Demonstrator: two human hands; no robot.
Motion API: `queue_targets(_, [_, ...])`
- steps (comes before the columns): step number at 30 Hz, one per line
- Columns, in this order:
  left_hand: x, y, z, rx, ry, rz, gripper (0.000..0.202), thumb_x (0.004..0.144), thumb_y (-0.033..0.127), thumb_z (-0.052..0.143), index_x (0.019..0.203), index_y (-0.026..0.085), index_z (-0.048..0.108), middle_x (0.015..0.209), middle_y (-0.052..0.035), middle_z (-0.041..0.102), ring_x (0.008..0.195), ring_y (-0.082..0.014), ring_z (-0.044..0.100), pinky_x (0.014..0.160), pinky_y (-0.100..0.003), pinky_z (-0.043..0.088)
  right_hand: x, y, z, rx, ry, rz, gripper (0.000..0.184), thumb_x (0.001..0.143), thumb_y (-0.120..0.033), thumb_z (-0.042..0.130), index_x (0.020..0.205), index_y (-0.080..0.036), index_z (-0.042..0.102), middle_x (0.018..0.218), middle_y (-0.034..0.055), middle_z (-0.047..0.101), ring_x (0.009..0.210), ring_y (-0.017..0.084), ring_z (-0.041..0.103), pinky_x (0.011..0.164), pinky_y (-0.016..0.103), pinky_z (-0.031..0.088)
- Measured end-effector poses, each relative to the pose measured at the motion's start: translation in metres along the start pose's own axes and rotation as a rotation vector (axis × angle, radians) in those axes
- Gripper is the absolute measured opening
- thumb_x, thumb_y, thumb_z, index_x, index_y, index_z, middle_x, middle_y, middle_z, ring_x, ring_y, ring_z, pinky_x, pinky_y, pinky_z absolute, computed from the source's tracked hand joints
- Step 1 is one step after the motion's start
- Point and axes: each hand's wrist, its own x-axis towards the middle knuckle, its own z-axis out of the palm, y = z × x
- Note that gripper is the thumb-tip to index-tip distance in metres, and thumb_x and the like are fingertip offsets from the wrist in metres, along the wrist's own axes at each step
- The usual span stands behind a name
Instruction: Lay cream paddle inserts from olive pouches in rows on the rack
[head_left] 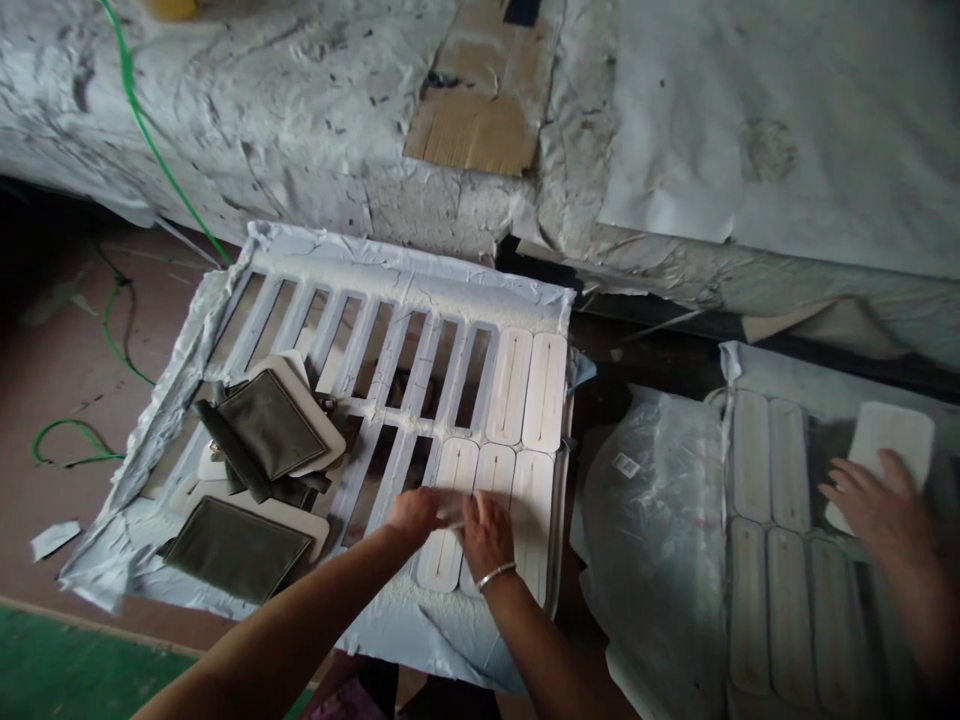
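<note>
My left hand [415, 515] and my right hand [486, 535], which wears a silver bracelet, meet over the lower row of a white slatted rack [405, 283]. Between their fingers is a small, blurred white piece [452, 510]. Rounded white slotted pads [508, 385] lie in the rack's right columns, and one pad [446, 515] sits directly under my hands. To my left, dark olive leather panels [262, 425] rest on white boards [285, 510], close to my left hand.
A co-worker's hand [877, 495] holds a white pad [885, 460] over a second rack of pads [787, 460] at right. Clear plastic sheeting [652, 510] lies between the racks. Green cable [154, 150] runs along the left, beside a crusted white surface [247, 130].
</note>
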Motion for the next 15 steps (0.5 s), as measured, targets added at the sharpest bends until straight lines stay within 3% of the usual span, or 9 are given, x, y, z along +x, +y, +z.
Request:
queue_targets(2, [0.001,-0.008,0.007,0.04,0.138,0.104,0.061,0.07,0.043,0.071,0.12,0.013,0.054,0.121,-0.0197,0.053,0.115,-0.036,0.046,0.094,-0.047,0.038,-0.012,-0.002,0.001,-0.096,-0.078,-0.149,0.061,0.07,-0.019,0.066,0.129,-0.02,0.049,0.14,0.0106,0.042,0.131,0.03,0.035,0.11,0.05,0.021])
queue_targets(5, [0.007,-0.02,0.026,0.132,0.305,0.329,0.081,0.071,0.05,0.067,0.139,0.018,0.035,0.145,-0.0154,0.027,0.135,-0.0346,0.017,0.108,-0.057,0.011,-0.018,0.0,0.005,-0.285,-0.16,-0.255,0.067,0.072,-0.021,0.064,0.135,-0.014,0.042,0.144,0.0133,0.032,0.134,0.031,0.028,0.111,0.053,0.016])
queue_targets(7, [0.013,-0.026,0.035,0.157,0.282,0.416,0.082,0.076,0.052,0.061,0.142,0.018,0.027,0.149,-0.0117,0.017,0.138,-0.0302,0.01,0.109,-0.057,-0.001,-0.015,0.001,0.009,-0.362,-0.158,-0.281,0.066,0.069,-0.02,0.066,0.131,-0.009,0.046,0.143,0.0171,0.034,0.134,0.032,0.028,0.111,0.052,0.016])
queue_targets(9, [0.018,-0.03,0.034,0.153,0.24,0.454,0.085,0.075,0.055,0.06,0.142,0.016,0.026,0.15,-0.0116,0.013,0.138,-0.029,0.01,0.109,-0.057,0.0,-0.009,0.001,0.013,-0.42,-0.104,-0.343,0.065,0.063,-0.02,0.068,0.124,-0.006,0.054,0.137,0.0221,0.041,0.13,0.037,0.034,0.109,0.055,0.017])
queue_targets(12, [0.019,-0.048,0.008,0.096,0.236,0.496,0.083,0.071,0.052,0.065,0.14,0.022,0.032,0.148,-0.0103,0.022,0.137,-0.0278,0.017,0.109,-0.056,0.01,-0.001,0.001,0.018,-0.463,0.014,-0.439,0.06,0.055,-0.02,0.068,0.113,-0.006,0.062,0.126,0.0259,0.052,0.121,0.04,0.043,0.106,0.058,0.019])
queue_targets(14, [0.012,-0.074,-0.024,0.041,0.385,0.367,0.068,0.075,0.046,0.062,0.135,0.024,0.039,0.144,-0.0087,0.033,0.135,-0.0259,0.023,0.11,-0.052,0.014,0.003,0.001,0.015,-0.454,0.087,-0.47,0.053,0.055,-0.021,0.065,0.108,-0.012,0.065,0.119,0.0214,0.059,0.116,0.039,0.048,0.104,0.059,0.021])
queue_targets(15, [0.006,-0.094,-0.041,0.019,0.521,0.236,0.061,0.078,0.042,0.059,0.133,0.022,0.042,0.142,-0.0091,0.035,0.134,-0.0249,0.025,0.111,-0.048,0.014,0.004,0.0,0.012,-0.443,0.117,-0.477,0.05,0.057,-0.022,0.063,0.107,-0.015,0.065,0.116,0.018,0.061,0.114,0.038,0.05,0.102,0.059,0.024])
